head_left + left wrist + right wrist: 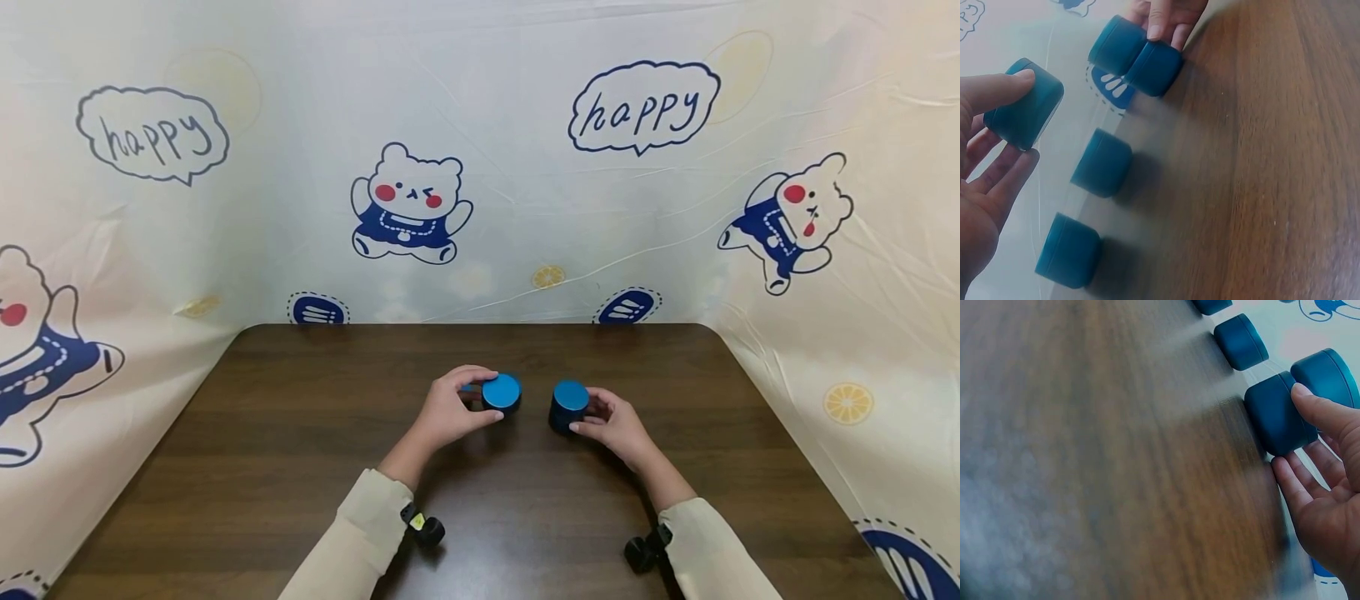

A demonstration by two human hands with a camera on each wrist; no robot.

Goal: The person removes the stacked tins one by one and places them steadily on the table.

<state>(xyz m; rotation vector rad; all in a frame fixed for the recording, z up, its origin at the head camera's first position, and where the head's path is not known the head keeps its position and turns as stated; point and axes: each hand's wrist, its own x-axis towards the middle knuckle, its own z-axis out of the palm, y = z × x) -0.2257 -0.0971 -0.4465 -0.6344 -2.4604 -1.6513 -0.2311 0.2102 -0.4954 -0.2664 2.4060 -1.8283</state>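
Note:
My left hand (450,410) holds a small round blue tin (1029,103) by its sides, thumb and fingers on opposite edges. In the left wrist view this tin hangs above the level of the standing ones. To its right, my right hand (615,429) grips a stack of two such tins. The thumb and fingers lie around the lower tin (1275,419); the upper tin (1329,375) sits squarely on top. Two more tins, a nearer one (1069,250) and a farther one (1105,164), stand singly on the table, mostly hidden behind my left hand in the head view.
The brown wooden table (300,475) has rounded back corners. Behind and beside it hangs a pale cloth (517,100) printed with bears and lettering. Small black cameras are strapped at both wrists, over the cuffs of light sleeves (360,525).

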